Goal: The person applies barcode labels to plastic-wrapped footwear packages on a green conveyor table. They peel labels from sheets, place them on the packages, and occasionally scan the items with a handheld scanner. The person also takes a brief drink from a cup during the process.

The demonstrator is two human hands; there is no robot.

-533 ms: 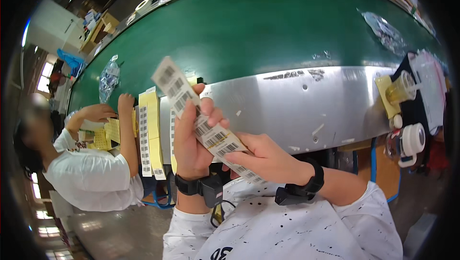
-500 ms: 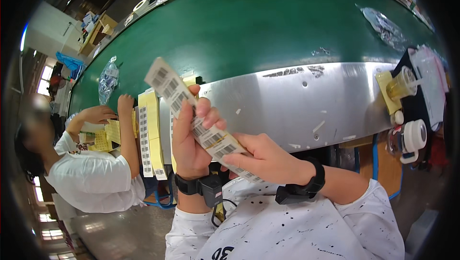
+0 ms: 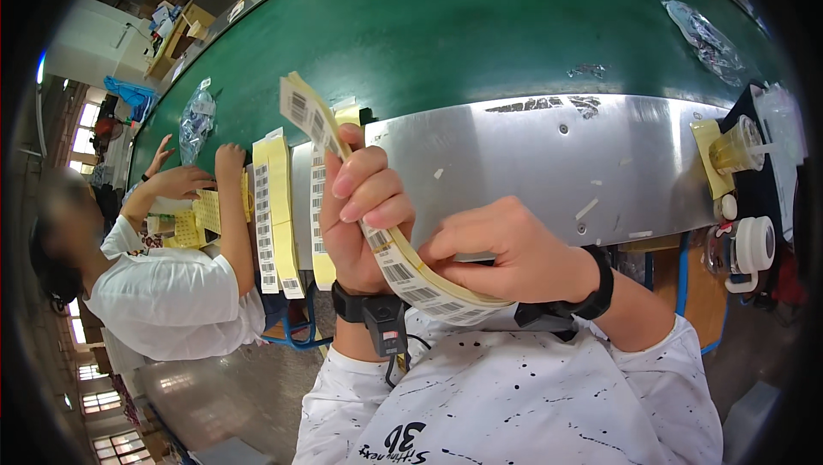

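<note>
Left hand (image 3: pixel 364 195) grips a curved bundle of label strips (image 3: pixel 399 273)

The bundle is held above the near edge of the counter (image 3: pixel 480 45), in front of the person's white, black-specked shirt (image 3: pixel 523 396). It bends in an arc: one end points up and away to the left, the other sweeps down and right beneath the right hand (image 3: pixel 514 251). Barcodes line its outer face, and yellow backing shows along its inner side.

The fingers of the left hand are clamped around the upper part of the bundle. Those of the right hand are curled, tips at the inner edge of the strips; whether they pinch it cannot be told. Each wrist wears a black strap.

Left of the hands, more label strips (image 3: pixel 264 225) lie side by side on the counter, near a co-worker in a white sleeve (image 3: pixel 171 306) whose hands are by some yellow sheets (image 3: pixel 207 210). A clear plastic bag (image 3: pixel 198 122) lies beyond them. The counter is green, with a metal panel (image 3: pixel 497 165) along the near side. At the right stand a drink cup (image 3: pixel 735 153) with a straw and a white-lidded jug (image 3: pixel 754 244).
</note>
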